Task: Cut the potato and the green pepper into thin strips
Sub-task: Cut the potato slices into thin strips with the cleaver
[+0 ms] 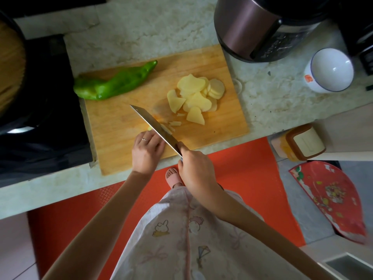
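right hand (193, 164) grips steel cleaver (155, 126) | left hand (147, 150) curled on pale potato piece (150, 128) at blade | long green pepper (115, 81) whole on wooden board (222, 122)

You face a pale marbled countertop (161, 27) running left to right. An orange-red floor mat (242, 174) lies under you, with grey tile (294, 199) to its right and a red patterned half-round mat (331, 199) on that. A black cooktop (40, 118) sits at your left. A dark rice cooker (252, 27) and a white bowl (331, 71) stand far right. The light is dim and soft.
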Demonstrator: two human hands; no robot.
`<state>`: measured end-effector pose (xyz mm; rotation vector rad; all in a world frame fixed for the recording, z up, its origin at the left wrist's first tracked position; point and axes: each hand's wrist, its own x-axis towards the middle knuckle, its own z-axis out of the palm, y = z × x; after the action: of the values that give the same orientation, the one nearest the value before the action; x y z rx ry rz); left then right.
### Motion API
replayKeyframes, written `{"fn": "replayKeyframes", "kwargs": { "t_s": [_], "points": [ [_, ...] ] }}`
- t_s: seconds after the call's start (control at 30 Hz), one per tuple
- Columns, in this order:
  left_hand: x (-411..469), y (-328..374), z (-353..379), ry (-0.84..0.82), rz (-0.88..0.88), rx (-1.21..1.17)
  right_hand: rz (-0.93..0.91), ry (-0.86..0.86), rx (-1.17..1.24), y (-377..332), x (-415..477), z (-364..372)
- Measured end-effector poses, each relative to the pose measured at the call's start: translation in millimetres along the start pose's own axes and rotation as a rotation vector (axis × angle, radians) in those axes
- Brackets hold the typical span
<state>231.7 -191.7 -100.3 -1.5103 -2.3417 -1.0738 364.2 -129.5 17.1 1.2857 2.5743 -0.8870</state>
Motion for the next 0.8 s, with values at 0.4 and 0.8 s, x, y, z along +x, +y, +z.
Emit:
{"fn": "replayKeyframes", "kwargs": {
  "t_s": [0.4,0.8],
  "points": [
    [0,-1,-1,-0.041,0.01,0.004,0.01,0.023,-0.032,-1,2,7],
    [-2,-4,1,-0.014,0.006,-0.011,0.064,-0.036,-0.046,1,23,12]
  ]
}}
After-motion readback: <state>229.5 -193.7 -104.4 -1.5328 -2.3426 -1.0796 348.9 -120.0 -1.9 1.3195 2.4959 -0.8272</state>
